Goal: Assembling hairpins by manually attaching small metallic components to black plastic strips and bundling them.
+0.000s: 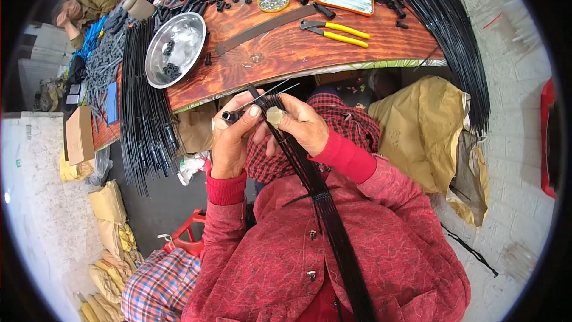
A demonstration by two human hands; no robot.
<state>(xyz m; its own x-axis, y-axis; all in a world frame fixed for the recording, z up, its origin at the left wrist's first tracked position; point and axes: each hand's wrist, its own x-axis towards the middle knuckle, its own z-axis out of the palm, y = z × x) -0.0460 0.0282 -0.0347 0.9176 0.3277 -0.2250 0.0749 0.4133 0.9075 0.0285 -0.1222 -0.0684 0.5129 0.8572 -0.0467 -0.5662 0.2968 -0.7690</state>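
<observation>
Both my hands are closed in front of my chest, just off the table's near edge. In my left hand (228, 143) is a short black tube (229, 117), its open end facing up beside the thumb. My right hand (307, 124) pinches the upper end of a long bundle of thin black rods (342, 250), which runs down across my jacket and is tied partway. A pale yellowish piece (274, 116) covers the right thumb's tip. Thin whitish strips (289, 89) stick out above the fingers. Which fingers press on the strips is hidden.
On the wooden table (268, 53) are yellow-handled pliers (339, 31), a flat metal strip (262, 28), a metal bowl (176, 48), an orange-rimmed tray (345, 0) and many black tubes. Rod bundles (146, 107) overhang its edges. A brown sack (417, 131) stands right; another person (98, 9) sits far left.
</observation>
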